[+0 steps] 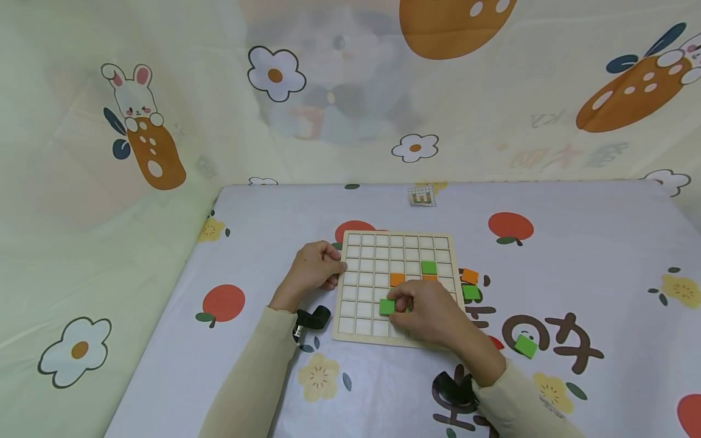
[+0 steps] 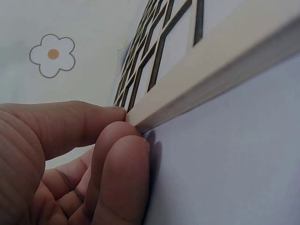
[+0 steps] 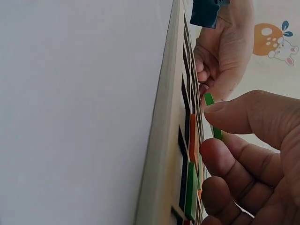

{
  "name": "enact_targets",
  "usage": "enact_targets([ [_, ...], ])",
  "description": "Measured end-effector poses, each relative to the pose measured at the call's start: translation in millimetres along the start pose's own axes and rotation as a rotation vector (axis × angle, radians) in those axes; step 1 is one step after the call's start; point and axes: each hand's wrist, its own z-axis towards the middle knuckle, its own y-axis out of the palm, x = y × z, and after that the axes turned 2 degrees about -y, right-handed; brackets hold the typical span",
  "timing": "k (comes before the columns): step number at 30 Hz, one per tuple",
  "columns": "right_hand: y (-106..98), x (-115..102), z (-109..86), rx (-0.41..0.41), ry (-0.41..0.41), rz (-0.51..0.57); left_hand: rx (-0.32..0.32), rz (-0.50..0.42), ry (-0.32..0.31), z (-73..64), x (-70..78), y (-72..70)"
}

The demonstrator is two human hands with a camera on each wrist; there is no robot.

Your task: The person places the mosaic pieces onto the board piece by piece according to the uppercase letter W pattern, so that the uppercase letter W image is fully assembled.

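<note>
A wooden grid board (image 1: 350, 338) lies on the table. At its left edge my left hand (image 1: 313, 267) pinches the rim between thumb and fingers, also seen close up in the left wrist view. My right hand (image 1: 432, 313) reaches over the lower right part of the board and pinches a green square tile (image 1: 386, 306). In the right wrist view that tile stands on edge between thumb and fingers, close over the grid. On the board sit an orange tile (image 1: 397, 280) and a green tile (image 1: 429, 267), with another orange tile (image 1: 429, 278) partly covered by my right hand.
Just right of the board lie a loose orange tile (image 1: 469, 276) and a green tile (image 1: 470, 292). Farther right is another green tile (image 1: 526, 346). A small pattern card (image 1: 421, 196) lies near the table's far edge. The tablecloth (image 1: 602, 243) carries printed fruit and flowers.
</note>
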Motion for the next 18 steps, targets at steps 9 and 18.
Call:
enact_targets([
  [9, 5.1, -2.9, 2.4, -0.002, -0.021, -0.013, -0.003, -0.006, -0.004, -2.2, 2.0, -0.1],
  [18, 6.1, -6.2, 3.8, -0.006, -0.033, -0.044, 0.002, 0.000, -0.016, -2.6, 3.5, -0.6],
])
